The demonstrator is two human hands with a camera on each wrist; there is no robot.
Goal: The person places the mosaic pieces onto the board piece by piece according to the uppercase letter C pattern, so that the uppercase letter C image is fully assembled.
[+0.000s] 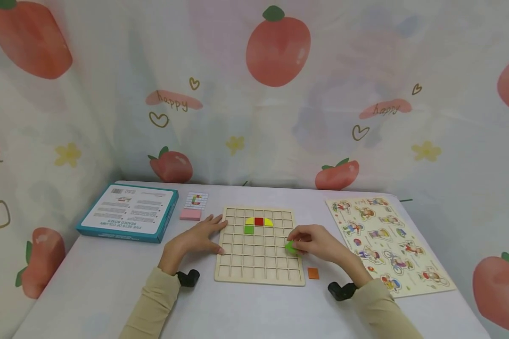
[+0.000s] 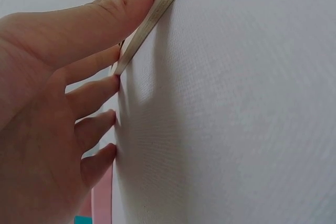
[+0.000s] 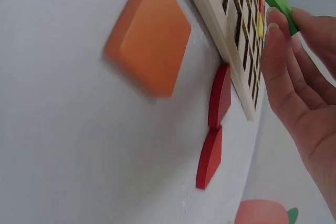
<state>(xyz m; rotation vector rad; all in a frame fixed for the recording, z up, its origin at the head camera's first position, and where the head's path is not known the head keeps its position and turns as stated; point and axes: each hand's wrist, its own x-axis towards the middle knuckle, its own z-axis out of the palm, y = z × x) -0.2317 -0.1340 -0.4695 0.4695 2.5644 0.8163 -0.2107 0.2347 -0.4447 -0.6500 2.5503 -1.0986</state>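
A pale wooden grid board (image 1: pixel 260 278) lies on the table. Set in its upper cells are a red square block (image 1: pixel 259 221), a green square block (image 1: pixel 249 230) and two yellow round-edged blocks (image 1: pixel 268 222) on either side of the red one. My left hand (image 1: pixel 197 236) rests at the board's left edge, fingers spread and thumb touching the rim. Over the board's right side, my right hand (image 1: pixel 316 242) pinches a green block (image 3: pixel 282 11) between thumb and fingertips; its full outline is partly hidden. An orange square block (image 1: pixel 313 273) lies just right of the board.
Two red round-edged blocks (image 3: pixel 220 93) lie beside the board. A patterned card (image 1: pixel 196 200) and a pink block (image 1: pixel 190 214) lie behind my left hand. The teal-edged box (image 1: pixel 127 212) stands at left, and a picture board (image 1: pixel 386 245) lies at right.
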